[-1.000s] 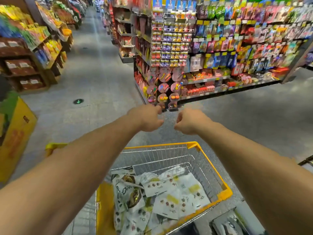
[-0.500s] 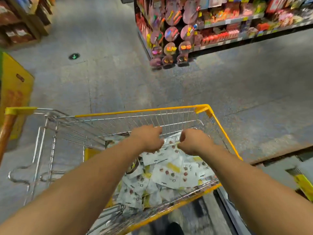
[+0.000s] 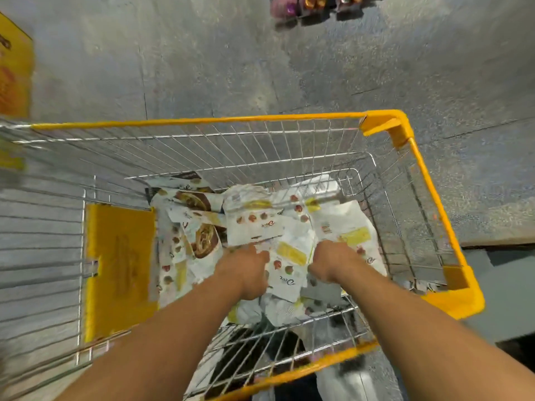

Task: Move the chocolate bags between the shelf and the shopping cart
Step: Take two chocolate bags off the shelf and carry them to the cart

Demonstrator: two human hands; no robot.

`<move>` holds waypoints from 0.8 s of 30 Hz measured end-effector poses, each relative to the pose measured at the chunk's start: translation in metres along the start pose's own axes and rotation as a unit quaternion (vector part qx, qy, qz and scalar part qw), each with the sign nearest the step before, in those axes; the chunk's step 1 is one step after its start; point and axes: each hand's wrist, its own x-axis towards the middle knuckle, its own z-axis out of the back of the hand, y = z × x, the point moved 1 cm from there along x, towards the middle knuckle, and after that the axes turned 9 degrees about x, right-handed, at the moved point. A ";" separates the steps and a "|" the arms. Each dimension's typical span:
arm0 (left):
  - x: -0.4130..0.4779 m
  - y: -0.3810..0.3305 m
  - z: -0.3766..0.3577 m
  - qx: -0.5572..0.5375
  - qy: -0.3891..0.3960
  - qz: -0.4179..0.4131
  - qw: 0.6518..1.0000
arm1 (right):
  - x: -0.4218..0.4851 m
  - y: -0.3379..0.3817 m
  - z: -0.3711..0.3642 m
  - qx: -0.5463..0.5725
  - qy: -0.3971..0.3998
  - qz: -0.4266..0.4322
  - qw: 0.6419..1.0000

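A yellow-rimmed wire shopping cart (image 3: 202, 121) fills the view below me. Several white chocolate bags (image 3: 254, 224) printed with chocolates and yellow strips lie piled in its right half. Both my arms reach down into the cart. My left hand (image 3: 246, 270) and my right hand (image 3: 333, 261) rest on the pile, on either side of one white bag (image 3: 289, 256). Their fingers curl down into the bags and are hidden, so a grip cannot be made out.
A yellow plastic flap (image 3: 118, 267) lies in the cart's left part. Grey floor surrounds the cart. Round packaged goods (image 3: 315, 4) at a shelf's foot show at the top, a yellow box (image 3: 14, 68) at the left, and a grey ledge (image 3: 498, 285) at the right.
My view has tilted down from the aisle shelves to the cart. Both hands have dropped from above the cart's rim down onto the pile of bags.
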 end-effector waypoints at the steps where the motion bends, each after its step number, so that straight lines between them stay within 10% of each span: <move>1: 0.007 0.001 -0.013 0.006 0.012 0.002 1.000 | 0.007 -0.001 -0.007 0.005 0.012 -0.005 1.000; 16: 0.084 -0.009 -0.085 0.184 -0.136 -0.206 0.951 | 0.085 0.040 -0.051 0.031 0.027 -0.007 0.999; 24: 0.077 0.014 -0.088 0.110 -0.195 -0.229 0.947 | 0.095 0.073 -0.049 -0.059 -0.108 0.098 0.988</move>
